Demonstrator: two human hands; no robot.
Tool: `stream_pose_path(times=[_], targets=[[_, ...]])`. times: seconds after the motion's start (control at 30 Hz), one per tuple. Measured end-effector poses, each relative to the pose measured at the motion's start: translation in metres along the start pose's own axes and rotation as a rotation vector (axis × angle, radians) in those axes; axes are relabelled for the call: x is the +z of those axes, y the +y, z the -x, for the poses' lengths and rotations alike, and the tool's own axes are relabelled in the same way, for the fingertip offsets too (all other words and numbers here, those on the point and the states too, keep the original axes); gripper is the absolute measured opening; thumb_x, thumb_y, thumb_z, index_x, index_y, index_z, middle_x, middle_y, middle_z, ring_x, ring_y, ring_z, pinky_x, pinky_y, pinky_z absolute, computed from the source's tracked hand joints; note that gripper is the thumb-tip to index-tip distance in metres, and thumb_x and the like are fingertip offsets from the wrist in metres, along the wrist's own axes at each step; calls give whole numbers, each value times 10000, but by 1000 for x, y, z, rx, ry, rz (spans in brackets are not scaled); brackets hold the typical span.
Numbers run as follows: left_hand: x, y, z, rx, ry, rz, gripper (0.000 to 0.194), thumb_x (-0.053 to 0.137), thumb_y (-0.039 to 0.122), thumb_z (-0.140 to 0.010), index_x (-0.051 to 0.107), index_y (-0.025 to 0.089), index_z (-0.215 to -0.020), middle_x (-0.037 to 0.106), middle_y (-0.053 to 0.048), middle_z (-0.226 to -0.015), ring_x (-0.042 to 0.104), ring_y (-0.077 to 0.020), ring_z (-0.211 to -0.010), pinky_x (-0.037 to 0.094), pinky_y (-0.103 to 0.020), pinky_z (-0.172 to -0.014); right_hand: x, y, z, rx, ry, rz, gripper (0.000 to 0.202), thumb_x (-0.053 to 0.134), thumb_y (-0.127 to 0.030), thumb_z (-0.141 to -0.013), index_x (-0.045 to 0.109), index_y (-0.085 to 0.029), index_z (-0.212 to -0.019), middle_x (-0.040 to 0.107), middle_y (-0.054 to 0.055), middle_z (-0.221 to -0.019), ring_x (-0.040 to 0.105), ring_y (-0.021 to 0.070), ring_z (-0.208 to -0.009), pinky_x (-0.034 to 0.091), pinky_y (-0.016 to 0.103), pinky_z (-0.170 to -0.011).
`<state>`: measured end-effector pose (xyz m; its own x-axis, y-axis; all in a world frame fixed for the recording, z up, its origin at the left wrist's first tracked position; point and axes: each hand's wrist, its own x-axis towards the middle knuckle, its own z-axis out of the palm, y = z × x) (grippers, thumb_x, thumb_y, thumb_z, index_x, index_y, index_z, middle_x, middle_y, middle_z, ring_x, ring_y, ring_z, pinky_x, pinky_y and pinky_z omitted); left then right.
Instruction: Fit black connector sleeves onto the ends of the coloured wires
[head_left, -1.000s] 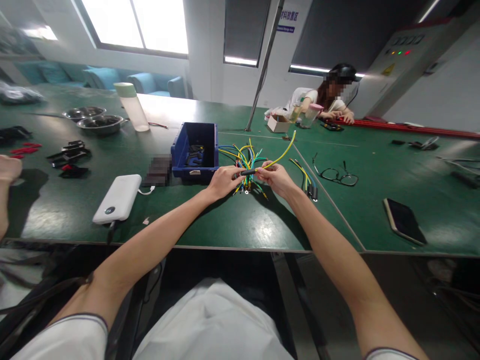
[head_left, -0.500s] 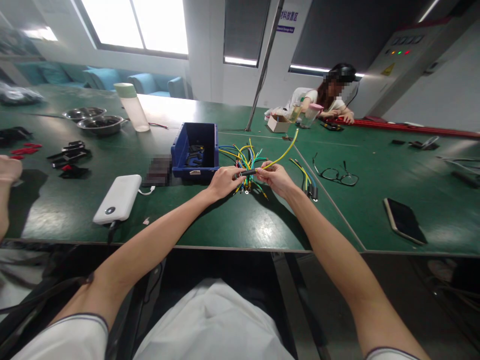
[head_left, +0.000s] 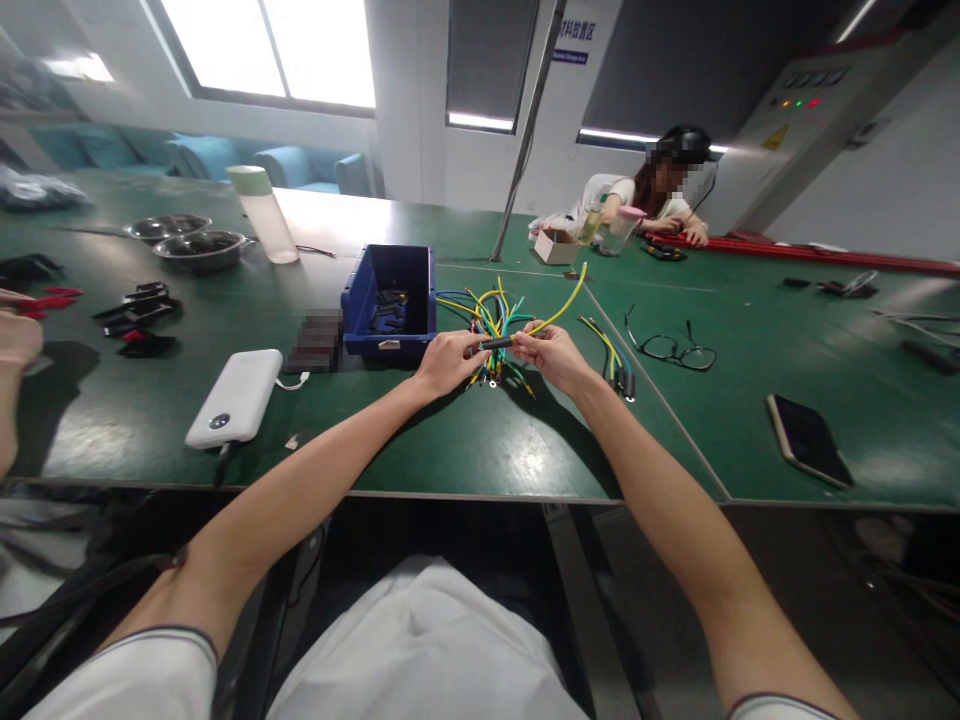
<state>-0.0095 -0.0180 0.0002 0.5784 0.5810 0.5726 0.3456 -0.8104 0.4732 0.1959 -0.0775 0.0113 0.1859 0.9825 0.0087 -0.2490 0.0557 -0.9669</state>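
Between my two hands is a short black sleeve (head_left: pixel 498 343) with a yellow wire (head_left: pixel 566 305) coming out of its right end and curving upward. My left hand (head_left: pixel 448 362) pinches the sleeve's left end. My right hand (head_left: pixel 551 355) is closed on the yellow wire close to the sleeve's right end. Below and behind the hands lies a spread bundle of wires (head_left: pixel 491 312), yellow, green and blue, some with ring terminals. A smaller group of wires (head_left: pixel 616 360) with black sleeves rests to the right of my right hand.
A blue bin (head_left: pixel 390 345) holding black pieces stands left of the wires. Nearby are a white power bank (head_left: pixel 238 398), a bottle (head_left: pixel 266 220), metal bowls (head_left: pixel 201 262), glasses (head_left: pixel 675 352) and a phone (head_left: pixel 808 440). A metal pole (head_left: pixel 517 170) rises behind. Another person (head_left: pixel 664 190) sits across the table.
The free end of the yellow wire has swung slightly left and down. Both hands keep nearly the same place and grip. At the left edge, another person's hand has shifted slightly near red pieces.
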Motion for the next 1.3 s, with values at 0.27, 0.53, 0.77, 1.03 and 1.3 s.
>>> stream_pose_path(times=[0.27, 0.53, 0.77, 1.03, 1.3], targets=[[1, -1, 0, 8, -35, -18, 273, 597, 317, -871, 714, 187, -1080, 718, -43, -881, 623, -146, -707, 459, -253, -702, -2, 3, -2, -10, 6, 19, 373, 849, -265, -601, 571, -193, -839, 672, -17, -737, 651, 83, -624, 557, 185, -635], [0, 4, 1, 7, -134, -47, 307, 582, 296, -867, 682, 186, -1136, 723, -34, -885, 633, -153, -710, 437, -249, -674, -3, 6, -5, -33, 67, 81, 449, 769, -209, -672, 555, -221, -1067, 664, -27, -784, 634, 91, -636, 566, 211, -627], [1, 5, 1, -34, -159, -113, 322, 560, 343, -880, 672, 191, -1141, 719, -35, -841, 652, -168, -719, 429, -249, -651, 0, 6, -6, -55, 152, 94, 646, 761, -220, -658, 465, -217, -1232, 632, -43, -757, 627, 98, -640, 554, 212, -606], [0, 6, 1, -108, -238, -260, 281, 595, 429, -844, 671, 210, -1002, 705, -26, -760, 661, -206, -696, 414, -262, -600, -10, 1, -11, -135, 289, 257, 469, 767, -242, -637, 529, -198, -1039, 595, -38, -734, 602, 99, -638, 537, 207, -582], [2, 6, 3, -142, -262, -241, 267, 572, 392, -851, 654, 221, -1040, 706, -28, -770, 665, -202, -713, 418, -256, -610, -23, -9, -13, -221, 340, 414, 554, 695, -236, -675, 510, -200, -1195, 614, -39, -711, 594, 120, -601, 507, 230, -542]])
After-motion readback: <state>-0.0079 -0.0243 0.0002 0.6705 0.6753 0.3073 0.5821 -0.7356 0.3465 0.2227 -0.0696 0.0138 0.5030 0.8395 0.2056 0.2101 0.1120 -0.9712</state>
